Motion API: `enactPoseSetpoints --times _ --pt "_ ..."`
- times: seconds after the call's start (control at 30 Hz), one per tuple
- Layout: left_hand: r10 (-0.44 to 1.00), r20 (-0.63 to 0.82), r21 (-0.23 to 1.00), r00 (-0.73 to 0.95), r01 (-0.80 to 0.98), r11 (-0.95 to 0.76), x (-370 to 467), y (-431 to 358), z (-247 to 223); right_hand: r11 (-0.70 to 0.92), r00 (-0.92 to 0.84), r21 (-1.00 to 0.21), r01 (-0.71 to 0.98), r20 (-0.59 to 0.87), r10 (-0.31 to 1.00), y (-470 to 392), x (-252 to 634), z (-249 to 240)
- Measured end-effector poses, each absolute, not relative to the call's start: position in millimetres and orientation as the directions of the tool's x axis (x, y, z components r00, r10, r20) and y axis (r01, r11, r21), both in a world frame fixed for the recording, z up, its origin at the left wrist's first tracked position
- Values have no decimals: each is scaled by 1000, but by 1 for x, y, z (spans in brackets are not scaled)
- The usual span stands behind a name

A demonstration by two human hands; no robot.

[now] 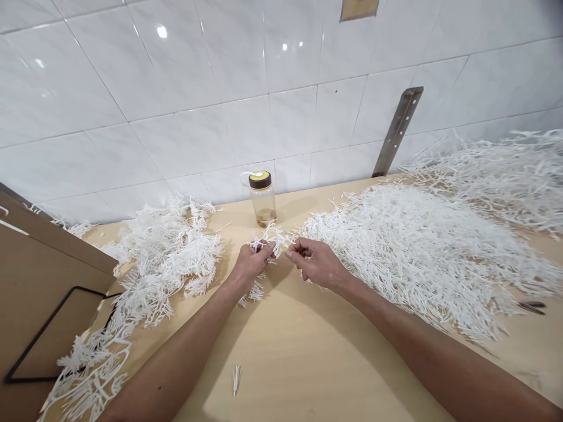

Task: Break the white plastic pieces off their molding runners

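Near the middle of the table, my left hand (254, 262) is closed on a white branching plastic sprig (281, 239), which sticks up past the thumb. My right hand (315, 261) is at the sprig's right side, thumb and forefinger pinched at the tip of a branch; whatever is between those fingertips is too small to make out. More white branching strands (254, 292) hang or lie just below my left hand. On my right spreads a large heap of thin white sprigs (409, 246). To my left lies a looser pile of branched white pieces (176, 252).
A clear bottle (264, 205) with a dark and yellow lid stands behind my hands, by the tiled wall. One small sprig (236, 380) lies at the front. A cardboard box (48, 299) is at left, a metal bracket (398, 132) against the wall, dark scissors-like handles (532, 306) at right.
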State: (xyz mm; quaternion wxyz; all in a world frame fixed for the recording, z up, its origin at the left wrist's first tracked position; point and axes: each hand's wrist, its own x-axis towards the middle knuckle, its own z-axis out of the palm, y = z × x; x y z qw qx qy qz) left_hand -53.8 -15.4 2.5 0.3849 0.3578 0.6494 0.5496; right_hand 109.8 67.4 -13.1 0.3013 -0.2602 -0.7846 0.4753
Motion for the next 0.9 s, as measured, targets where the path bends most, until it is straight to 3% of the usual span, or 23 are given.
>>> enactPoseSetpoints --times 0.13,0.27,0.43,0.57,0.7,0.9 --pt "896 -96 972 -434 151 178 -55 -14 1 638 -637 -770 7 489 596 65 108 -16" --pt "920 -32 945 -391 289 155 -55 -14 -1 714 -591 -700 9 572 568 66 105 -22" --pt "950 -147 954 -274 214 210 -52 -16 1 641 -591 -764 70 486 644 68 105 -26" --pt "957 -221 955 -186 157 251 -52 -18 7 468 -602 -875 122 310 736 72 106 -27" --pt "959 -247 951 -139 155 267 -52 -19 14 295 -705 -949 110 135 696 74 108 -25" --pt "950 -282 921 -134 242 307 -48 -19 23 226 -709 -966 123 74 701 73 110 -16"
